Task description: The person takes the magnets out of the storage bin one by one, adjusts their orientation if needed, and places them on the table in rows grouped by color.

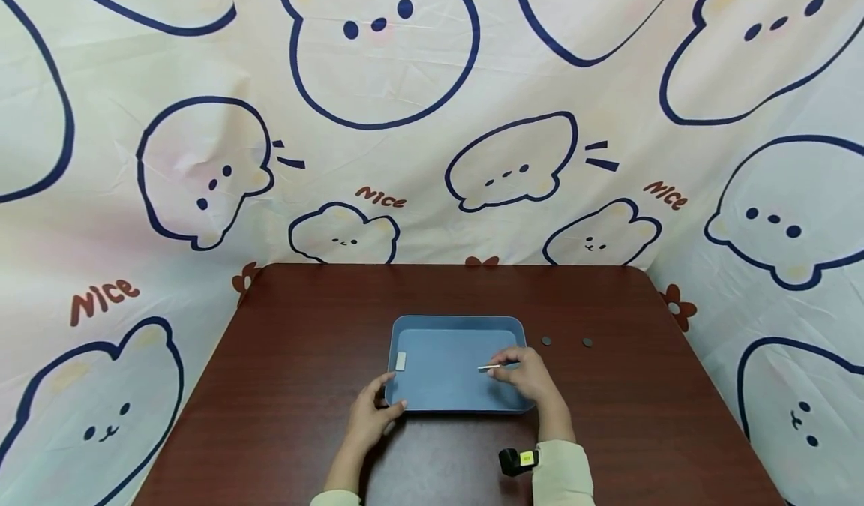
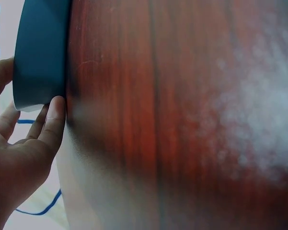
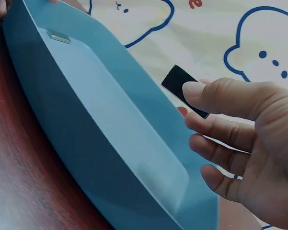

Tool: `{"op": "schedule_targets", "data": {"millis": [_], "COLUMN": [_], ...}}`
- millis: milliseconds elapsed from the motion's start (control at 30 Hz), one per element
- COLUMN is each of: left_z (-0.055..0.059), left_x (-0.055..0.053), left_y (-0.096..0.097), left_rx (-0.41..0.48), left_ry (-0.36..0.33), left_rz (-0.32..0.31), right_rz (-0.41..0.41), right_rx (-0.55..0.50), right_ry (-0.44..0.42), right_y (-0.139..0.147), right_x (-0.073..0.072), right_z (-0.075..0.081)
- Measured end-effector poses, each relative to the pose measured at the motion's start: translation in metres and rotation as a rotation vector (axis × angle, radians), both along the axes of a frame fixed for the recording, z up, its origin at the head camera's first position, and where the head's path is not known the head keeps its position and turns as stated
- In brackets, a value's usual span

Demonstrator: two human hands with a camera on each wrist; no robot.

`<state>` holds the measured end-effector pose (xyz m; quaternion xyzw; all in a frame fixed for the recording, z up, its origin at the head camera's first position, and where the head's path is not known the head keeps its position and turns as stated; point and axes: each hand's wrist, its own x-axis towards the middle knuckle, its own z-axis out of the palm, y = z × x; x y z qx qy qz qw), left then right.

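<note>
A blue rectangular tray (image 1: 439,386) sits on the table. My left hand (image 1: 367,417) holds its near left corner; the left wrist view shows the fingers at the tray wall (image 2: 40,57). Over the tray's right part, my right hand (image 1: 529,377) pinches a small flat rectangular tile (image 3: 177,82) between thumb and forefinger, apart from the tray floor. The face toward the right wrist camera is black, while the head view shows a pale side. Another small pale tile (image 1: 400,361) lies inside the tray near its left wall.
Two small dark round discs (image 1: 546,340) lie on the brown table (image 1: 304,326) to the right of the tray. A black device with a yellow label (image 1: 518,461) is at the right wrist. A bear-printed cloth (image 1: 418,154) hangs behind and beside the table.
</note>
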<state>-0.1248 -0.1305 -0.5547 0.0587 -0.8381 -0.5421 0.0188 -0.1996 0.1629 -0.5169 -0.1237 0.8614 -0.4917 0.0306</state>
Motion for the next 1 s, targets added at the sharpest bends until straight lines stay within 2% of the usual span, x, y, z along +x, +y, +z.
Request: {"op": "schedule_targets", "data": {"millis": [100, 200, 500, 733, 1000], "left_z": [0.0, 0.0, 0.0, -0.001, -0.001], "left_x": [0.001, 0.001, 0.0, -0.001, 0.0], "left_y": [0.0, 0.0, 0.001, 0.001, -0.001], "left_rx": [-0.018, -0.03, -0.039, -0.034, -0.032], "left_ry": [0.007, 0.005, -0.004, -0.011, -0.006], "left_rz": [-0.002, -0.002, -0.002, 0.017, 0.009], "right_rz": [-0.017, -0.045, -0.052, -0.114, -0.181], "right_rx": [-0.012, -0.041, -0.196, -0.166, -0.149], "right_ry": [0.012, -0.02, -0.174, -0.192, -0.218], "right_y": [0.006, 0.013, 0.035, 0.049, 0.067], "right_x": [0.002, 0.003, 0.005, 0.003, 0.005], "right_z": [0.002, 0.003, 0.006, 0.003, 0.001]}}
